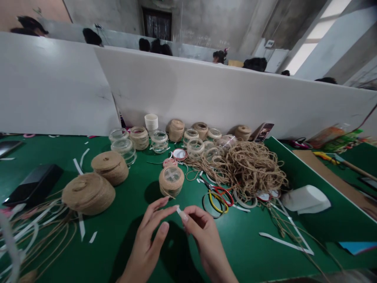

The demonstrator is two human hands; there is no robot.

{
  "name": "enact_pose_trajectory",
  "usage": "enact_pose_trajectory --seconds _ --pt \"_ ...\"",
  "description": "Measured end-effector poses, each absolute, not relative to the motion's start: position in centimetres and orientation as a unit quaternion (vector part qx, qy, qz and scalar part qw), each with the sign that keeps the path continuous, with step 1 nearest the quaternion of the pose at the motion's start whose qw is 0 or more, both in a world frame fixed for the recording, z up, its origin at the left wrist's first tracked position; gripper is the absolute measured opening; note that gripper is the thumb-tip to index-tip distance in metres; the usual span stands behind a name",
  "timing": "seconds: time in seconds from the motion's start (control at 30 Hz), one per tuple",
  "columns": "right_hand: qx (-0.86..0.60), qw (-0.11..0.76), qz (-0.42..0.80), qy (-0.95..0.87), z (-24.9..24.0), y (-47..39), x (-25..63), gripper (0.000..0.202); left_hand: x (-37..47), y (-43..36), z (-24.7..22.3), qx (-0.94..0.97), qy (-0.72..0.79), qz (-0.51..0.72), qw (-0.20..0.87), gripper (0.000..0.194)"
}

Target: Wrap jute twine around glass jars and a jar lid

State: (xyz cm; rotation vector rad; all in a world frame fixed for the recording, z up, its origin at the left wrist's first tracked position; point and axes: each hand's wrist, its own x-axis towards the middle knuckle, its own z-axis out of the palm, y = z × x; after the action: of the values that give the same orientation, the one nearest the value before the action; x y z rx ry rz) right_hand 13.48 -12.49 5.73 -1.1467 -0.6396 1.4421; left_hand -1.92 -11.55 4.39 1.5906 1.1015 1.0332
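Note:
My right hand (pixel 198 226) is closed in a pinch on a small white strip of tape (pixel 179 211). The fingers of my left hand (pixel 153 228) are spread, and its index fingertip meets the strip's free end. Just beyond them stands a small jar wrapped in jute twine (pixel 171 184), its clear round top face crossed by pale strips. A short twine end sticks out low on its near side, close to my left fingertips. Two tape rolls, one a white-faced roll (pixel 179 154), lie behind this jar.
Left are two big twine balls (pixel 88 193), a black box (pixel 33 184) and loose strips. Glass jars (pixel 159 141), some twine-wrapped, and paper cups (pixel 151 122) line the white partition (pixel 188 86). A twine heap (pixel 256 167), scissors (pixel 219 192) and a white roll (pixel 308 199) lie right.

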Motion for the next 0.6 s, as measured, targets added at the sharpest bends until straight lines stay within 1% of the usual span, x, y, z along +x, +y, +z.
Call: enact_pose_trajectory --seconds 0.07,0.13,0.23,0.33,0.4,0.47,0.53,0.6 --pt "-0.487 0.552 0.616 -0.28 5.9 -12.6 13.7 0.037 -2.2 -11.4 4.3 0.703 0.466 0.407 0.351 0.034" --pt "-0.479 0.546 0.622 -0.294 6.1 -12.6 14.0 0.037 -2.4 -11.4 4.2 0.727 0.47 0.409 0.29 0.032" --pt "-0.468 0.541 0.618 -0.327 6.4 -12.8 14.5 0.036 -2.7 -11.4 4.1 0.735 0.476 0.415 0.245 0.031" --pt "-0.478 0.53 0.577 -0.397 6.6 -12.6 15.4 0.033 -3.1 -10.8 4.3 0.726 0.5 0.423 0.21 0.028" --pt "-0.505 0.513 0.504 -0.478 6.6 -12.0 16.0 0.027 -3.3 -10.0 4.6 0.719 0.513 0.433 0.179 0.026" --pt "-0.53 0.487 0.39 -0.574 6.4 -10.9 16.6 0.02 -3.4 -9.0 5.1 0.728 0.511 0.433 0.147 0.026" --pt "-0.534 0.451 0.273 -0.661 5.9 -9.6 17.0 0.015 -3.2 -7.8 5.6 0.749 0.503 0.416 0.114 0.034" --pt "-0.528 0.414 0.182 -0.719 5.2 -8.3 17.2 0.014 -2.8 -6.8 5.8 0.784 0.472 0.392 0.087 0.043"
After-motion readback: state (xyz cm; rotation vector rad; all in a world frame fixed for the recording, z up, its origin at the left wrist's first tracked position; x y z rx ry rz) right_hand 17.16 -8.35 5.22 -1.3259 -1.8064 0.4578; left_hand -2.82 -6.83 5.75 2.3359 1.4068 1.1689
